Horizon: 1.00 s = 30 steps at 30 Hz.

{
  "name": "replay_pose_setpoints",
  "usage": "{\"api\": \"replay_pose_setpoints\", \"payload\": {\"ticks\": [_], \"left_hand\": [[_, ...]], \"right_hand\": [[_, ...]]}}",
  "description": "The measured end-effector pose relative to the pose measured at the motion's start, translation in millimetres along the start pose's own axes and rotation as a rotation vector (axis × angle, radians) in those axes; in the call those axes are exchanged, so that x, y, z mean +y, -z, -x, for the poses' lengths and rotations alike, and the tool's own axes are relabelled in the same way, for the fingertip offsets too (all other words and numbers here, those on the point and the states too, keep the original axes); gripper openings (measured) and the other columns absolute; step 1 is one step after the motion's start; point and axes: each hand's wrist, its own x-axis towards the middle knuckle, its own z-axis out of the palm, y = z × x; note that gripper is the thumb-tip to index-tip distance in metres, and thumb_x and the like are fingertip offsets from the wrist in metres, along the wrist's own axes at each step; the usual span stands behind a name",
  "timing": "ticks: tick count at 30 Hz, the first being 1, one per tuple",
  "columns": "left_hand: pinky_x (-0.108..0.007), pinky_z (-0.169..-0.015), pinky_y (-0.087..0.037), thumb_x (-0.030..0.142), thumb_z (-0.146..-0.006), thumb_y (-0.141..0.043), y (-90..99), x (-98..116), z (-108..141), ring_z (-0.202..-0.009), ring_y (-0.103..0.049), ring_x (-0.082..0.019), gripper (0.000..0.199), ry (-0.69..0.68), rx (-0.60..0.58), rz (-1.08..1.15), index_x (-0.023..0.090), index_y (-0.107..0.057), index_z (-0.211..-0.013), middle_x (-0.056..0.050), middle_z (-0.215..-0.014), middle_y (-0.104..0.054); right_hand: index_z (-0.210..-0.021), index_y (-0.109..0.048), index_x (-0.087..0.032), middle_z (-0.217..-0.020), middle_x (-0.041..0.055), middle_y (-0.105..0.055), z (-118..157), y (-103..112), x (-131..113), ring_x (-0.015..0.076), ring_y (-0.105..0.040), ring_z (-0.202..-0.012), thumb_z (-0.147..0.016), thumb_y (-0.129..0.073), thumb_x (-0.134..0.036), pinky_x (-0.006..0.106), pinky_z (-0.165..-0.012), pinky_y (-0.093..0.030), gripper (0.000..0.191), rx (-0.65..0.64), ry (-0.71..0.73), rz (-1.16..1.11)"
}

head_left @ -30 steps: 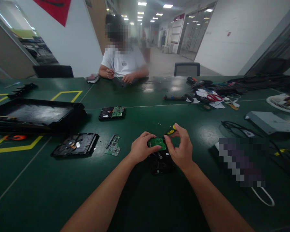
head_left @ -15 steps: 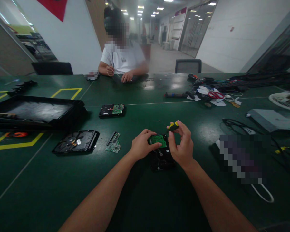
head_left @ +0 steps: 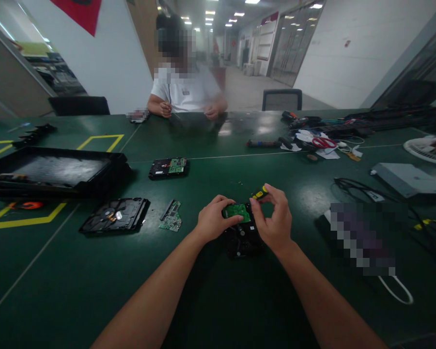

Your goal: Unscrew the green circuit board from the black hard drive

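A black hard drive (head_left: 244,242) with a green circuit board (head_left: 237,210) on its upper side lies on the table in front of me. My left hand (head_left: 215,218) grips its left edge, thumb across the board and fingers along the far side. My right hand (head_left: 273,213) is closed around a yellow and black screwdriver (head_left: 259,194), held at the drive's far right corner. The screwdriver's tip is hidden behind my fingers. To the left lie a loose circuit board (head_left: 172,215) and an opened hard drive (head_left: 115,215); another hard drive (head_left: 168,167) is farther back.
A large black tray-like housing (head_left: 58,167) stands at the left. On the right are a blurred-out pack (head_left: 361,237), black cables (head_left: 363,188) and a grey metal box (head_left: 409,179). Tools and papers (head_left: 318,144) lie behind. A person in a white shirt (head_left: 189,92) sits opposite.
The screwdriver handle has turned slightly in my right hand, and the fingers have shifted. My left hand stays on the drive. The person opposite has moved one hand outward.
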Motion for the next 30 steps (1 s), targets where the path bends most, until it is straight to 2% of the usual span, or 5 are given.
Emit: {"api": "replay_pose_setpoints", "payload": {"ticks": [6, 13, 20, 26, 30], "left_hand": [[-0.038, -0.093, -0.056, 0.059, -0.085, -0.078, 0.0, 0.7, 0.1, -0.108, -0.07, -0.026, 0.052, 0.01, -0.001, -0.005, 0.03, -0.07, -0.128, -0.004, -0.128, -0.067], [-0.039, -0.093, -0.056, 0.059, -0.084, -0.078, 1.3, 1.9, 0.4, -0.108, -0.07, -0.026, 0.052, 0.007, -0.002, -0.003, 0.03, -0.07, -0.127, -0.004, -0.127, -0.068], [-0.039, -0.095, -0.056, 0.06, -0.084, -0.078, 1.1, 1.4, 0.2, -0.109, -0.07, -0.026, 0.053, 0.001, -0.001, -0.009, 0.029, -0.07, -0.127, -0.004, -0.127, -0.068], [-0.038, -0.093, -0.056, 0.061, -0.084, -0.077, 0.1, -0.6, -0.1, -0.11, -0.07, -0.026, 0.055, -0.012, 0.003, -0.025, 0.029, -0.07, -0.128, -0.005, -0.127, -0.068], [-0.037, -0.09, -0.056, 0.062, -0.084, -0.077, -0.7, -2.3, -0.5, -0.11, -0.069, -0.026, 0.056, -0.024, 0.013, -0.024, 0.027, -0.071, -0.127, -0.005, -0.126, -0.068]], "right_hand": [[-0.156, -0.038, -0.03, -0.137, 0.0134, -0.062, 0.7, -0.6, 1.2, 0.0261, -0.071, -0.106, -0.099, -0.062, -0.019, 0.049, -0.086, -0.067, 0.063, -0.04, -0.012, -0.031], [-0.151, -0.042, -0.032, -0.127, 0.0097, -0.062, 0.4, 0.2, 0.3, 0.0228, -0.069, -0.094, -0.095, -0.07, -0.021, 0.044, -0.078, -0.067, 0.064, -0.008, 0.01, 0.005], [-0.156, -0.035, -0.029, -0.139, 0.0139, -0.061, 1.4, -1.1, 1.8, 0.0272, -0.071, -0.113, -0.101, -0.058, -0.019, 0.051, -0.093, -0.065, 0.06, -0.055, -0.027, -0.058], [-0.151, -0.044, -0.03, -0.13, 0.0105, -0.063, -1.2, 1.5, -0.6, 0.0229, -0.071, -0.101, -0.098, -0.065, -0.019, 0.044, -0.085, -0.067, 0.058, -0.004, 0.031, -0.012], [-0.153, -0.044, -0.03, -0.13, 0.0103, -0.063, 0.5, 0.1, -0.2, 0.0229, -0.07, -0.101, -0.099, -0.063, -0.02, 0.045, -0.086, -0.066, 0.058, 0.004, 0.022, -0.009]]}}
